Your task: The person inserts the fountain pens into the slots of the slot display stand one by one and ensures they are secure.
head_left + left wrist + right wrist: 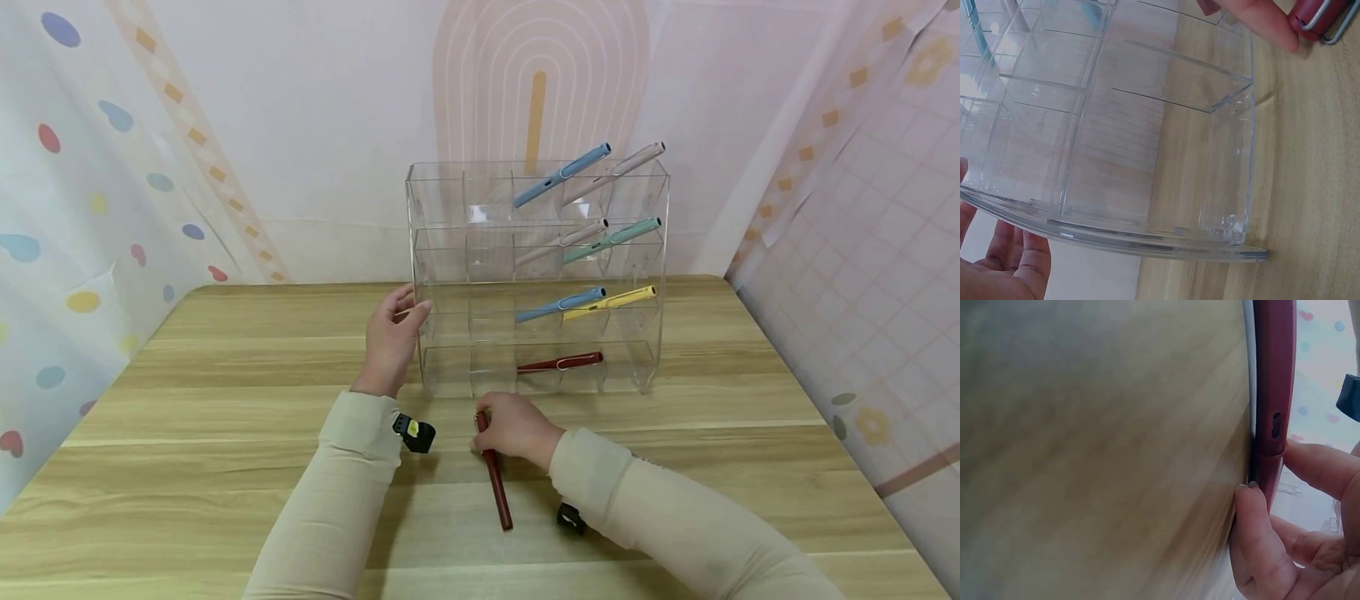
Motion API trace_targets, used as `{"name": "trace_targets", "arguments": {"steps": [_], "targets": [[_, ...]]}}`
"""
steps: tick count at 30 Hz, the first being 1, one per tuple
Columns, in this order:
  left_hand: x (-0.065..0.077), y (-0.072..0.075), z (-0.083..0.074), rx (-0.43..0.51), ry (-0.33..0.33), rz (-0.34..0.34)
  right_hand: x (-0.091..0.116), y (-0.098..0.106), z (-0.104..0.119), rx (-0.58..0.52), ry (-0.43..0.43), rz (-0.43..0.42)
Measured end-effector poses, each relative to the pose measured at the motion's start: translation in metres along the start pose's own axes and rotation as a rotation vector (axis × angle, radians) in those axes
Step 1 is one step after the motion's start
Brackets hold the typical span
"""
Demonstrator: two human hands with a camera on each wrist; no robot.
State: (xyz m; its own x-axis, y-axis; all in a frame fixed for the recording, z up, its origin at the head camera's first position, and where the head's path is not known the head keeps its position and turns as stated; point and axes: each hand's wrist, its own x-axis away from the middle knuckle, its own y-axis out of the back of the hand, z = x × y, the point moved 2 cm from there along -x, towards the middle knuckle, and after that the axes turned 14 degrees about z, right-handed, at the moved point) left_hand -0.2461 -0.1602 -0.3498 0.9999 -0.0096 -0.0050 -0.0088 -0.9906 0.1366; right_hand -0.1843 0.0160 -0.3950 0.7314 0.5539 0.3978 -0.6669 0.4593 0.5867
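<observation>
A clear plastic pen rack (442,371) with stepped compartments stands on the table. My left hand (393,333) grips its left side panel; the left wrist view has the thumb at one face and the fingers (1034,256) at the other. In front of the rack, my right hand (517,425) pinches a dark red pen (498,492) near its clip end, the other end pointing toward me. Close up in the right wrist view, thumb and fingers hold the red pen (1275,375) around the joint of cap and barrel, right by the tabletop.
The rack's right-hand columns hold several pens: blue (562,175) and pale pink (622,167) on top, pink (562,242) and green (615,239) below, then blue (558,305) and yellow (611,302), and dark red (562,362) at the bottom. Patterned cloth (337,125) hangs behind the wooden table (225,417).
</observation>
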Motion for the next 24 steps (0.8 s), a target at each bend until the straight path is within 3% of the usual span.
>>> {"name": "trace_targets", "arguments": {"steps": [13, 24], "targets": [[0.0001, -0.0001, -0.0007, -0.005, 0.001, -0.002, -0.0008, 0.0009, 0.0037, 0.011, -0.001, 0.011], [0.0000, 0.0001, -0.0015, -0.008, 0.010, -0.003, 0.0019, 0.0056, -0.0005, -0.101, 0.000, 0.023]]}}
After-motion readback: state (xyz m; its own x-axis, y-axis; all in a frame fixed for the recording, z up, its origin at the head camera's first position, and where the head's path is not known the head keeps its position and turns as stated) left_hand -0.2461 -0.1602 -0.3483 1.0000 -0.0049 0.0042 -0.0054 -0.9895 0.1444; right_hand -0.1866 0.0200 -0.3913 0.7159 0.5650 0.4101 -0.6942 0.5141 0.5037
